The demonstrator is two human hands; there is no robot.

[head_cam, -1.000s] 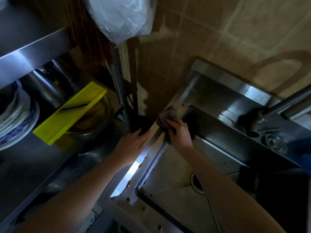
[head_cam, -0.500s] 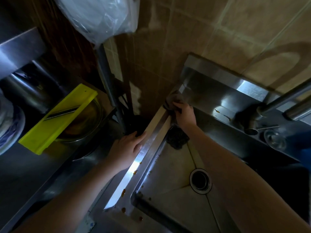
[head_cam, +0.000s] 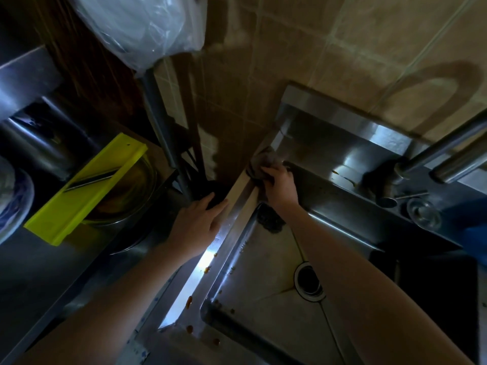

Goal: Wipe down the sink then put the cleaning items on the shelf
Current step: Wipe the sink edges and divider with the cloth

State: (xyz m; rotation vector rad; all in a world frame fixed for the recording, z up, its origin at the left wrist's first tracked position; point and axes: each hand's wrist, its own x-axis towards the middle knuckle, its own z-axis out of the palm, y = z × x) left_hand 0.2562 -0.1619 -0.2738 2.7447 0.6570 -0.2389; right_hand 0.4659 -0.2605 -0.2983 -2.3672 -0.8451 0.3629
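A steel sink (head_cam: 226, 248) fills the lower right, with brown drips along its left rim and a drain (head_cam: 308, 281) in the basin. My right hand (head_cam: 280, 184) grips a dark grey cloth (head_cam: 263, 160) and presses it on the sink's far left corner. My left hand (head_cam: 200, 222) rests flat on the left rim with its fingers straight. A dark scrubbing pad (head_cam: 271, 219) lies in the basin's far left corner, below my right wrist.
A steel shelf (head_cam: 39, 264) stands to the left, holding a yellow slicer (head_cam: 87, 188) across a glass bowl (head_cam: 137, 196), plates and a pot. A plastic bag (head_cam: 142, 27) hangs above. Faucet pipes (head_cam: 448, 151) and a small glass (head_cam: 423, 214) sit on the right ledge.
My right hand has slid the cloth along the rim toward the far corner. The pad in the basin came into view. My left hand stayed on the rim.
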